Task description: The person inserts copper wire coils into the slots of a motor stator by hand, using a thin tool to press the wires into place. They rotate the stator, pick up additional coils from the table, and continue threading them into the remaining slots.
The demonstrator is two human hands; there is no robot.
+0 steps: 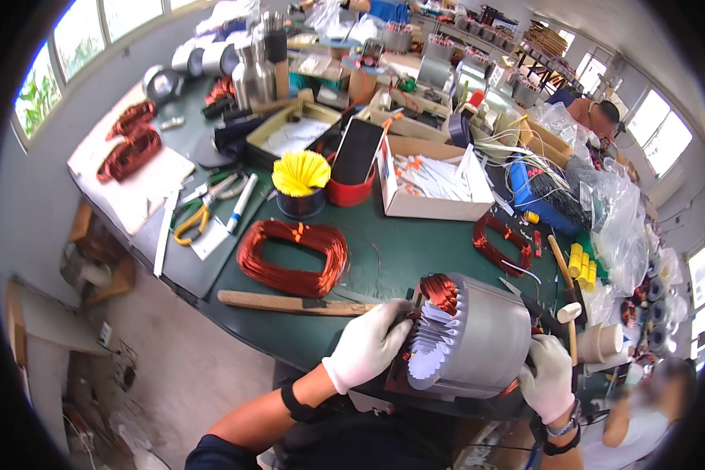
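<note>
A grey metal motor stator is steadied at the near edge of a dark green desk by two hands in white gloves. The left hand is pressed against the stator's open left face, its fingers curled onto the white paper slot liners that fan out of the core; whether anything is pinched between them cannot be told. The right hand is wrapped against the stator's right end, fingers clenched on the housing. A bundle of copper winding is seen projecting from the top of the core's left face.

Just left of the stator, a wooden stick is laid along the near edge of the desk. Beyond it, a loose oval coil of copper wire is spread flat, and a smaller copper coil is set farther right. A wooden mallet is placed just beside the stator's far right side, with yellow cylinders grouped near it.

Farther back, a tin holding yellow strips is stood beside a red cup with a dark phone propped in it. An open cardboard box of white slips is set to their right. Yellow-handled pliers are left at the far left.
</note>
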